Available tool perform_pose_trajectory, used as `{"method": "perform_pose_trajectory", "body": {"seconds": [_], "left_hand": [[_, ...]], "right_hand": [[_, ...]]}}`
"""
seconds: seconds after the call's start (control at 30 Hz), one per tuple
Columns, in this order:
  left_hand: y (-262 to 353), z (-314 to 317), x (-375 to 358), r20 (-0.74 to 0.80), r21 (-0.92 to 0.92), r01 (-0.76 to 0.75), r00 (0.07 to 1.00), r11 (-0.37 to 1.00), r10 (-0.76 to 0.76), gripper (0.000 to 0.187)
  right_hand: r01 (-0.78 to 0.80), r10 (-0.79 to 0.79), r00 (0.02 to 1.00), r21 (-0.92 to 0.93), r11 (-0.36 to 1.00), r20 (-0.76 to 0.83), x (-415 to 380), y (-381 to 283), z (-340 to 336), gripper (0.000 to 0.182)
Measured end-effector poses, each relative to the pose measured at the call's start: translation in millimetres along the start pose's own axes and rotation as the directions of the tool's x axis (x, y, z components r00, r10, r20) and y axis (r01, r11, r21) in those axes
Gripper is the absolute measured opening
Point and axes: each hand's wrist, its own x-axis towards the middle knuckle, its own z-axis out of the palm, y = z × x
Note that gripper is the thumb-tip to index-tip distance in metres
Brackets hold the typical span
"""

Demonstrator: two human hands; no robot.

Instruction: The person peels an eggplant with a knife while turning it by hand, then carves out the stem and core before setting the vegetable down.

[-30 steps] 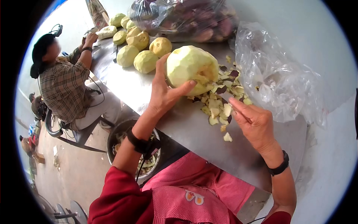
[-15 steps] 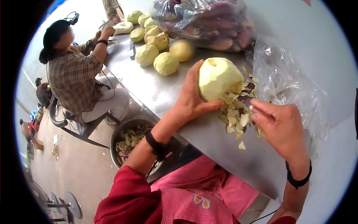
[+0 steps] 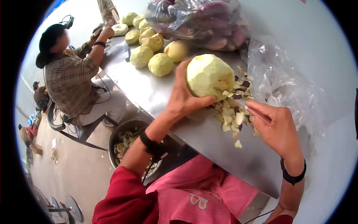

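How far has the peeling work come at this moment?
Done: the pale vegetables at the back look peeled. In hand: the left hand holds a large one, pale where visible; the right hand, a knife. Remaining: the purple vegetables in the bag look unpeeled.

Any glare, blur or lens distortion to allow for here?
Head view: wide-angle bowing and black corners; white glare on the metal table, toward its left edge; a soft smudge over one peeled vegetable; the knife blade hard to make out.
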Motion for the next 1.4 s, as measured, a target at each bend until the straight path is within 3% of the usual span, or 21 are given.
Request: {"method": "perform_pose_trajectory", "body": {"seconds": [0.07, 0.13, 0.43, 0.7, 0.87, 0.97, 1.03, 1.13, 1.4], "left_hand": [[0, -2, 0, 0.002, -0.001, 0.023, 1.000, 1.000, -0.023, 0.109], [-3, -5, 2, 0.033, -0.025, 0.050, 0.998, 0.998, -0.049, 0.108], [4, -7, 9, 0.125, -0.172, 0.149, 0.984, 0.974, -0.129, 0.111], [0, -13, 13, 0.141, -0.083, 0.115, 0.985, 0.990, -0.103, 0.106], [0, -8, 14, 0.154, -0.150, 0.115, 0.984, 0.982, -0.092, 0.103], [0, -10, 15, 0.162, -0.143, 0.120, 0.982, 0.982, -0.096, 0.101], [2, -14, 15, 0.153, -0.122, 0.132, 0.982, 0.984, -0.112, 0.101], [3, -16, 16, 0.164, -0.120, 0.170, 0.975, 0.978, -0.149, 0.099], [5, -11, 16, 0.154, -0.208, 0.210, 0.972, 0.955, -0.180, 0.103]], "right_hand": [[-0.082, 0.082, 0.995, -0.008, 0.997, 0.048, -2, 0, -15, 0.028], [-0.210, 0.199, 0.976, 0.127, 0.970, 0.093, -7, 2, -23, 0.026], [-0.377, 0.344, 0.925, 0.262, 0.888, 0.165, -5, 34, -49, 0.025], [-0.280, 0.239, 0.957, 0.302, 0.911, 0.166, 12, 39, -36, 0.026], [-0.253, 0.203, 0.963, 0.338, 0.907, 0.178, 32, 49, -25, 0.025], [-0.169, 0.137, 0.983, 0.296, 0.940, 0.124, 31, 51, -19, 0.024], [-0.121, 0.113, 0.992, 0.141, 0.983, 0.058, 21, 43, -19, 0.023], [-0.066, 0.063, 0.998, 0.196, 0.978, 0.020, 17, 46, -30, 0.023], [-0.100, 0.106, 0.994, 0.209, 0.973, -0.016, 16, 49, -31, 0.023]]}}
